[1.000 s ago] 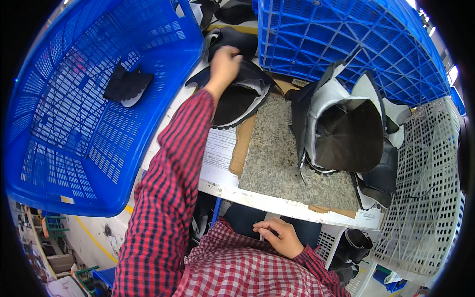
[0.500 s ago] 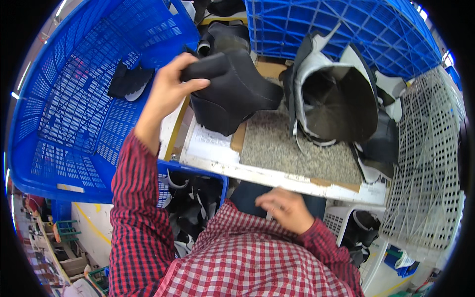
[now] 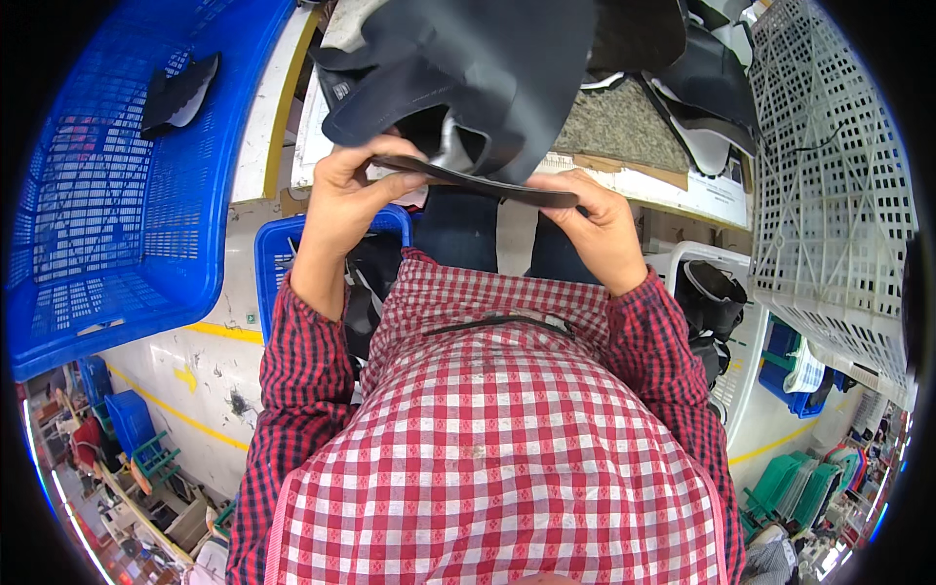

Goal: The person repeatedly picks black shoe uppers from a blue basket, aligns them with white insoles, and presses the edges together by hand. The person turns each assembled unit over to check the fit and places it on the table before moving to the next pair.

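- Work piece: dark leather-like piece (image 3: 497,78), held up over the near edge of the bench (image 3: 717,200); whether any part rests there, cannot tell.
- Left hand (image 3: 351,190): fingers narrow, pinching the left part of the near rim, thumb on the near side.
- Right hand (image 3: 600,219): same rim, right end; fingers closed on it, thumb near, the rest partly hidden behind.
- Key relation: rim seen almost edge-on, long axis left to right, right end slightly nearer. Bulk of piece lies far of both hands; neither is clearly nearer.
- Between the hands, just far of the rim: an opening showing pale lining.
- Right of piece: grey slab (image 3: 629,127) on the bench, more dark pieces (image 3: 712,88) beyond, then a white basket (image 3: 819,205).
- Far left, well apart: blue basket (image 3: 210,195), one small dark piece (image 3: 180,95) inside.
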Action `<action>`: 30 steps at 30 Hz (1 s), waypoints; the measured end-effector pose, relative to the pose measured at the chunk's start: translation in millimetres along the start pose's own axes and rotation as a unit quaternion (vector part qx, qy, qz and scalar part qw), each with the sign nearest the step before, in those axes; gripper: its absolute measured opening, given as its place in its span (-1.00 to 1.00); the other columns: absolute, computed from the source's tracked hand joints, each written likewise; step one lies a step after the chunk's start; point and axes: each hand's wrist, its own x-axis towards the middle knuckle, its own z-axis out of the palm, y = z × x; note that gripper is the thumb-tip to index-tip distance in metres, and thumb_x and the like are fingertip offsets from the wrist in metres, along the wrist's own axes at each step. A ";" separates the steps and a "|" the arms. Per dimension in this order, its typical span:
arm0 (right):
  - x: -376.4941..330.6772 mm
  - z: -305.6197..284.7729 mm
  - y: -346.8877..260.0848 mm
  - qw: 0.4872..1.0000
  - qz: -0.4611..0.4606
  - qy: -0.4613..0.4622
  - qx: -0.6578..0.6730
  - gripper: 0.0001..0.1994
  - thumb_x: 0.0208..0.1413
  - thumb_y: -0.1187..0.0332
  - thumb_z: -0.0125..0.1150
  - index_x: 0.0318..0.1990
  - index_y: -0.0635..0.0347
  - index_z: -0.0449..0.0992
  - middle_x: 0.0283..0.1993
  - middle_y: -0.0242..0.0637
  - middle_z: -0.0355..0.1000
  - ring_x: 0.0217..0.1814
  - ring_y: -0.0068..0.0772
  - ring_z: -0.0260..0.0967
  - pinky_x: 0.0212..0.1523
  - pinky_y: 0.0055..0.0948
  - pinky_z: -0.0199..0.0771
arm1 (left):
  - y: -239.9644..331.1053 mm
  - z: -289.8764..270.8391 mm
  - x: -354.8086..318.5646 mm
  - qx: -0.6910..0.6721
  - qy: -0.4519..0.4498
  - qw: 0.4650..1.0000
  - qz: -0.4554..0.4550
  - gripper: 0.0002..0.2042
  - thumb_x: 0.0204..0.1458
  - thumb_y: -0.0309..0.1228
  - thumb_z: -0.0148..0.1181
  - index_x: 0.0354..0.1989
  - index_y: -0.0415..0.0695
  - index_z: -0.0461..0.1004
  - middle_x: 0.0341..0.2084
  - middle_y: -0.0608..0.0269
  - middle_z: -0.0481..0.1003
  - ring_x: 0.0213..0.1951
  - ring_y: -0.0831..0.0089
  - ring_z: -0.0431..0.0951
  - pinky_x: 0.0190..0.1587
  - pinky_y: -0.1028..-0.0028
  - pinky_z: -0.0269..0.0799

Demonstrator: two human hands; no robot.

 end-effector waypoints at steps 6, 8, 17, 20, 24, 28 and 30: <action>7.5 -3.3 11.9 0.925 0.232 -0.075 0.290 -0.81 0.30 0.40 0.32 -0.02 0.29 0.66 -0.08 -0.41 0.62 -0.07 -0.58 0.46 -0.09 -0.52 0.47 | 27.3 -1.4 -17.8 0.058 0.027 0.997 -0.037 -0.76 0.03 -0.65 0.42 -0.11 -0.23 0.61 -0.11 0.27 0.57 -0.11 0.51 0.60 0.07 0.46 0.56; 11.1 8.6 12.5 0.951 0.215 -0.039 0.219 -0.86 0.21 0.38 0.41 -0.15 0.21 0.63 -0.13 -0.44 0.59 -0.20 -0.50 0.42 -0.24 -0.45 0.44 | 34.0 3.6 -22.3 0.050 0.046 0.995 -0.074 -0.73 0.04 -0.66 0.41 -0.07 -0.24 0.60 -0.11 0.28 0.57 -0.12 0.53 0.59 0.04 0.50 0.54; 57.9 11.7 -28.3 0.759 -0.507 0.167 -0.373 -0.71 -0.15 0.14 0.47 -0.26 -0.10 0.54 -0.24 -0.58 0.50 -0.19 -0.45 0.48 -0.06 -0.34 0.31 | 56.9 6.1 -30.9 0.069 0.057 0.996 -0.006 -0.71 0.00 -0.64 0.46 -0.07 -0.24 0.61 -0.13 0.25 0.54 -0.11 0.53 0.59 -0.02 0.55 0.53; 67.2 11.7 -44.5 0.754 -0.539 0.124 -0.354 -0.66 -0.18 0.22 0.51 -0.19 -0.08 0.57 -0.24 -0.53 0.55 -0.19 -0.42 0.50 -0.04 -0.32 0.26 | 63.4 -0.9 -33.3 0.050 0.079 0.995 -0.035 -0.72 -0.07 -0.69 0.47 -0.15 -0.26 0.62 -0.17 0.22 0.54 -0.12 0.49 0.58 -0.05 0.53 0.51; 100.6 -26.5 -45.4 0.927 -0.309 0.201 -0.065 -0.85 0.12 0.28 0.47 -0.22 0.04 0.64 -0.26 -0.48 0.60 -0.21 -0.53 0.52 -0.14 -0.53 0.44 | 74.7 -9.1 -32.8 0.082 0.024 0.995 0.060 -0.72 -0.21 -0.81 0.41 -0.29 -0.26 0.65 -0.27 0.22 0.52 -0.20 0.48 0.51 -0.16 0.54 0.40; 119.8 -75.9 -0.1 0.981 0.000 -0.005 0.193 -0.85 0.28 0.29 0.36 -0.23 0.18 0.61 -0.34 -0.46 0.60 -0.40 -0.76 0.42 -0.29 -0.69 0.39 | 87.5 -16.7 -19.8 0.235 0.039 0.957 0.168 -0.71 -0.24 -0.80 0.43 -0.30 -0.23 0.67 -0.30 0.25 0.50 -0.23 0.51 0.47 -0.19 0.55 0.35; 96.8 -88.0 22.4 0.944 0.035 -0.078 0.320 -0.67 0.35 0.23 0.29 0.10 0.29 0.56 -0.10 -0.30 0.62 -0.30 -0.75 0.42 -0.30 -0.68 0.42 | 94.9 -18.2 -10.1 0.287 0.073 0.943 0.153 -0.71 -0.24 -0.79 0.44 -0.30 -0.23 0.67 -0.32 0.27 0.50 -0.24 0.51 0.46 -0.22 0.54 0.34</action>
